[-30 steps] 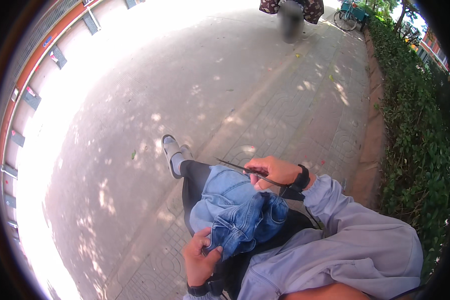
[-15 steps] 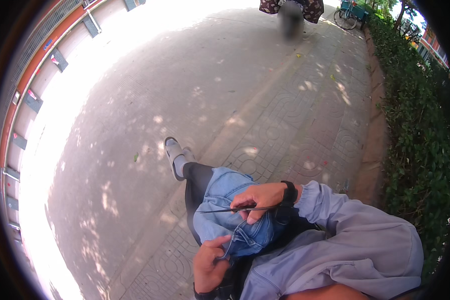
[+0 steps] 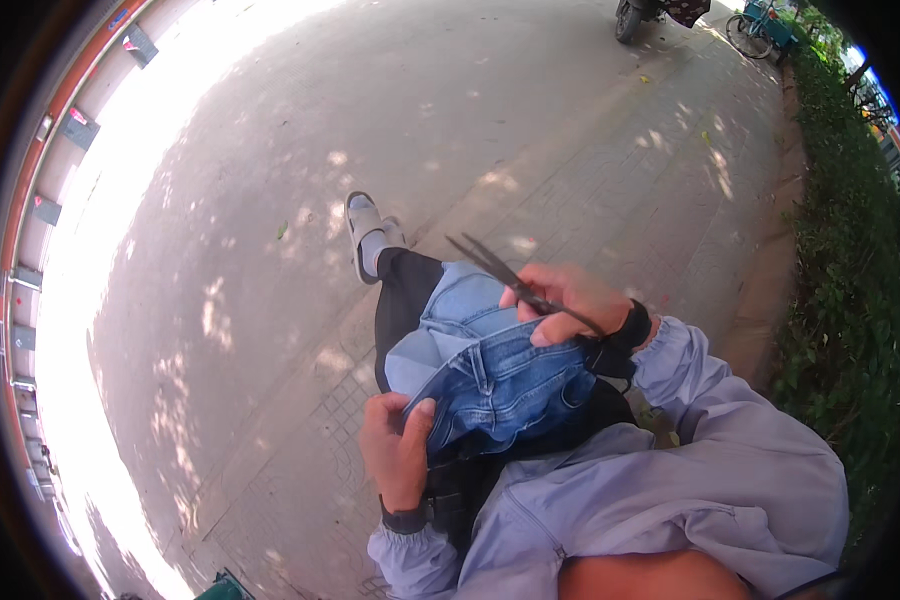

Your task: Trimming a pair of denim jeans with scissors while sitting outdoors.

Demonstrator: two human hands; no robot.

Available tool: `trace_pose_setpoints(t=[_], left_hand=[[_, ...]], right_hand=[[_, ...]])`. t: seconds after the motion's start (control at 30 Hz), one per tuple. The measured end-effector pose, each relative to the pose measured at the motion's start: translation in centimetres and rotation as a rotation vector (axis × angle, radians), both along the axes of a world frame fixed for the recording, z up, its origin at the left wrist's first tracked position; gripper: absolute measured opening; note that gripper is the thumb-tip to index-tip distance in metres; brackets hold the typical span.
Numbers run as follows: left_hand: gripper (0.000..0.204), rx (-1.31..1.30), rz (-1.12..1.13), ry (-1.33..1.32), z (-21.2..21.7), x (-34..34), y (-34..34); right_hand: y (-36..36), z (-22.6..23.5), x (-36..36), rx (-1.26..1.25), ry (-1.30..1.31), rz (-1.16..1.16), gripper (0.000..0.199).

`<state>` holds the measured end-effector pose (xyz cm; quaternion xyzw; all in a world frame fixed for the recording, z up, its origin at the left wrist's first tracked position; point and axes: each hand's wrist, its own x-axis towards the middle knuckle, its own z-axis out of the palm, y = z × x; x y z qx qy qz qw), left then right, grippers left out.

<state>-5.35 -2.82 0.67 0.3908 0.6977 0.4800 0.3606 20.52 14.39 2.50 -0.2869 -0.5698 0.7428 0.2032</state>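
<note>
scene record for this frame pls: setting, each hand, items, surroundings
setting: outdoors, paved ground in dappled shade, person seated
left hand: grips edge of blue denim garment on lap
right hand: holds dark metal scissors, blades slightly parted, pointing up-left above the denim
clothing: pale grey long-sleeved jacket, dark trousers, grey sandal with sock
surroundings: green hedge on right, bicycle top right

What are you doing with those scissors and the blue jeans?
A person sits outdoors on a paved walk with blue denim jeans bunched on their lap. The left hand grips the denim's lower edge. The right hand holds dark scissors, their blades pointing away over the fabric and not cutting it.
</note>
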Motion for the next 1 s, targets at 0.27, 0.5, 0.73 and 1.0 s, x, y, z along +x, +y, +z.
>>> trace_pose_setpoints(t=[0.27,0.5,0.73,1.0], left_hand=[[0.04,0.001,-0.161,-0.81,-2.1,-1.2,-1.8],[0.04,0.025,-0.208,-0.902,-4.0,-1.1,-3.1],[0.045,0.055,-0.176,-0.948,-4.2,-1.0,-2.9],[0.048,0.061,-0.163,-0.981,-4.3,-0.9,-2.8]], right_hand=[[1.6,0.6,0.9,0.016,0.098,-0.507,0.04],[1.9,-1.1,2.1,-0.088,0.167,-0.624,0.04],[2.3,-2.2,2.5,-0.057,0.165,-0.691,0.039],[2.8,-4.0,3.6,-0.161,0.179,-0.729,0.035]])
